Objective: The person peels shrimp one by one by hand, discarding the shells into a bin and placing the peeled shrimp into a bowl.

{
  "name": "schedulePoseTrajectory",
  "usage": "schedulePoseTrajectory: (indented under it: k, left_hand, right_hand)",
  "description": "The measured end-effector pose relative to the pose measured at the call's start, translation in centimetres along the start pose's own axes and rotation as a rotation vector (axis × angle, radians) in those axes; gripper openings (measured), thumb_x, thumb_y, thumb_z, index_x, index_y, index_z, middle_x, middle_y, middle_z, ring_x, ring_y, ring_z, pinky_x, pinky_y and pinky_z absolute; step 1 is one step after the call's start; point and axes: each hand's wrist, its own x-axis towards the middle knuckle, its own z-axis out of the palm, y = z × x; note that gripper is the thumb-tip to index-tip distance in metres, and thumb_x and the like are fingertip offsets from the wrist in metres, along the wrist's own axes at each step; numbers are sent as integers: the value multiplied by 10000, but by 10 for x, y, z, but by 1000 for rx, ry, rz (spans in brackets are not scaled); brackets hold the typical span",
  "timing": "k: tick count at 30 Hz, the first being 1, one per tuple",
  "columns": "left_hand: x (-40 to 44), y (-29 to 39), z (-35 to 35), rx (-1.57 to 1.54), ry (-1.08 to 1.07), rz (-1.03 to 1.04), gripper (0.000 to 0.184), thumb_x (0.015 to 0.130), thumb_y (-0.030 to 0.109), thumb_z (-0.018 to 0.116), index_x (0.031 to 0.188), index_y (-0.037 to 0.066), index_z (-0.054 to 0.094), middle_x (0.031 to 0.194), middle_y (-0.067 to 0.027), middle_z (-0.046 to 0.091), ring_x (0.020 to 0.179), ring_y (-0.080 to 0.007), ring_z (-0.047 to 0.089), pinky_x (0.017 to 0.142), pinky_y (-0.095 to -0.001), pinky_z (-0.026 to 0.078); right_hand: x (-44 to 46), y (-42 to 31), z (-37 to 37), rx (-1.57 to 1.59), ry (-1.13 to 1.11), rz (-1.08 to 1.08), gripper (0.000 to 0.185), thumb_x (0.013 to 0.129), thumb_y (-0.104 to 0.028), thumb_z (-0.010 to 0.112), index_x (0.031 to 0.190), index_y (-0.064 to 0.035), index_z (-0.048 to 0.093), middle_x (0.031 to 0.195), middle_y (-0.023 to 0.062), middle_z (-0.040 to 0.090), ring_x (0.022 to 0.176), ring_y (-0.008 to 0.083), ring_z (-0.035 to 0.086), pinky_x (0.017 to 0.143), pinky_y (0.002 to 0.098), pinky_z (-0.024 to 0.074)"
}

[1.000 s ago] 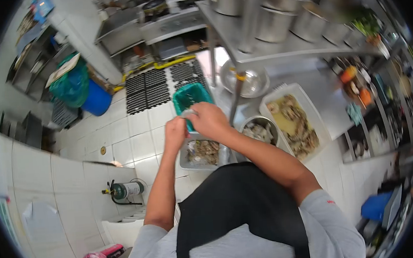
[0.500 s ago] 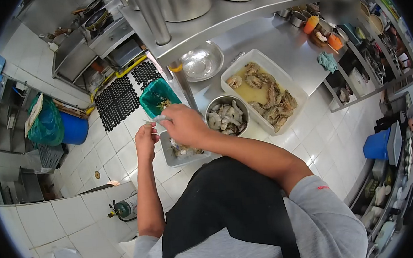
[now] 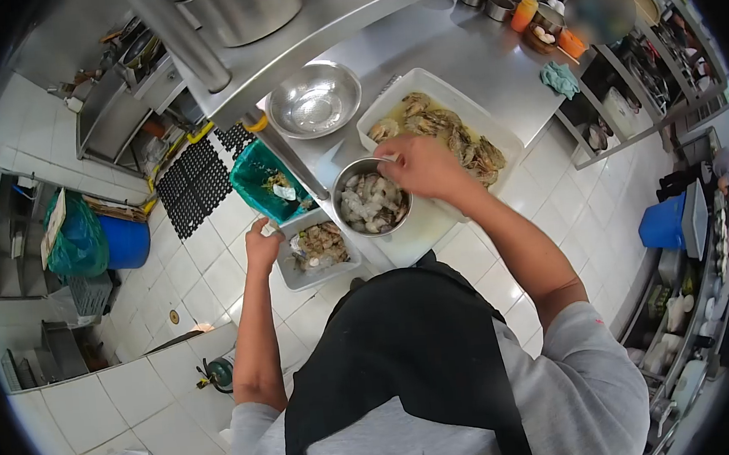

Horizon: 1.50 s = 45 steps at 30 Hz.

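My right hand [image 3: 419, 166] is over the right rim of a steel pot [image 3: 345, 220], its fingers closed on a pale peeled shrimp [image 3: 388, 158]. Pale shrimp [image 3: 373, 201] lie in that pot. My left hand [image 3: 263, 246] hangs near the left edge of a grey tub [image 3: 301, 283], fingers curled; whether it holds anything is unclear. Shells and scraps [image 3: 322, 247] lie in the tub. Behind it stands a green-lined bin [image 3: 247, 181] with scraps inside. A white container [image 3: 391, 97] of unpeeled shrimp [image 3: 433, 121] in yellowish liquid sits beyond my right hand.
A steel bowl [image 3: 315, 100] sits on the steel table [image 3: 445, 44] behind the pot. An overhead shelf [image 3: 285, 60] with its post [image 3: 287, 152] stands close by. Farther right are an orange bottle [image 3: 524, 15] and a teal cloth [image 3: 559, 80].
My hands were together over the green bin with a shrimp; they have parted. My right hand has moved right to the pot, while my left has stayed near the tub. The view has shifted.
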Motion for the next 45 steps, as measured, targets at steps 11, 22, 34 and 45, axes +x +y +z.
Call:
schedulePoseTrajectory:
  k: [11,22,34,45]
  left_hand:
    - [-14,20,-8,-22,23,-242,533,856,288,775,1320,76,621,1232,-167,658,1126,-301,611,884,-449,529]
    - [-48,75,4,-154,33,-316,499,903,317,722,1340,103,612,1269,-64,625,1157,-230,540,973,-440,467]
    - [-66,102,6,-216,120,-283,392,913,272,730,1261,113,642,1213,-59,643,1131,-217,569,918,-426,494]
    - [-60,122,1,-360,181,-216,401,934,293,720,1283,113,635,1214,5,618,1110,-173,537,946,-415,473]
  right_hand:
    - [6,127,-111,165,218,188,225,896,-232,668,1007,-66,771,903,169,751,834,305,729,788,388,559]
    - [2,189,-99,12,-46,208,240,835,-251,661,933,-58,765,912,181,743,857,367,703,798,456,549]
    - [64,195,-39,-195,-473,47,307,802,-235,638,929,19,757,933,233,729,906,385,705,835,476,560]
    - [93,187,0,-486,-450,-72,241,849,-108,622,1029,-5,746,1123,186,719,1144,359,631,947,453,538]
